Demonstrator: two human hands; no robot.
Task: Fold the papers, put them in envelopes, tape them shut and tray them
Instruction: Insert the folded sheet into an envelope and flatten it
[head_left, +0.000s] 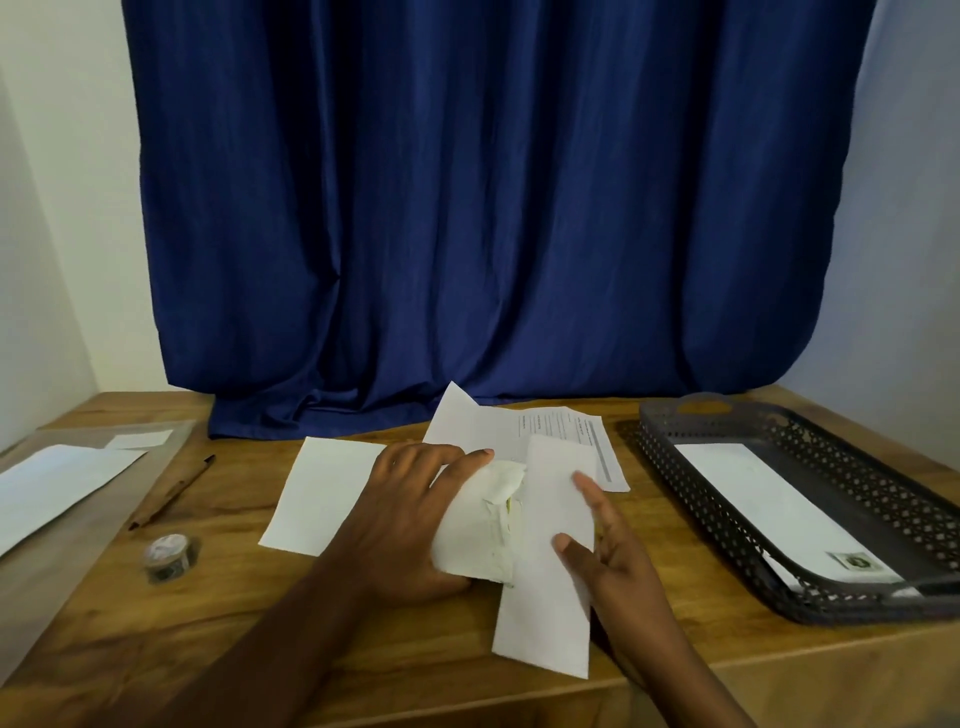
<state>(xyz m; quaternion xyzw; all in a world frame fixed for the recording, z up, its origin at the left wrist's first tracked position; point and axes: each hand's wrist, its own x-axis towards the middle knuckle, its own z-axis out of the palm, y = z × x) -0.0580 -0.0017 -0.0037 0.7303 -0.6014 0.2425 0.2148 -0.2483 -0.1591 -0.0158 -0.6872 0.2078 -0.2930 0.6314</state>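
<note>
My left hand (410, 499) grips a white envelope (475, 540) at the table's middle, thumb along its top edge; the mouth faces right, with crumpled lining showing. My right hand (608, 561) holds a long folded paper (545, 613), thumb on top of it, its left edge lying against the envelope's mouth. A printed sheet (566, 428) lies behind them. Another blank white sheet (322, 493) lies flat under my left fingers. A dark perforated tray (727, 525) at the right holds a white envelope (769, 499) with a small taped patch. A tape roll (169, 556) stands at the left.
A brown pen (174, 493) lies left of the white sheet. Farther left, a clear sleeve with white envelopes (62, 483) covers the table's edge. A blue curtain (493, 208) hangs behind the wooden table (260, 623), and its hem rests on the back of the tabletop.
</note>
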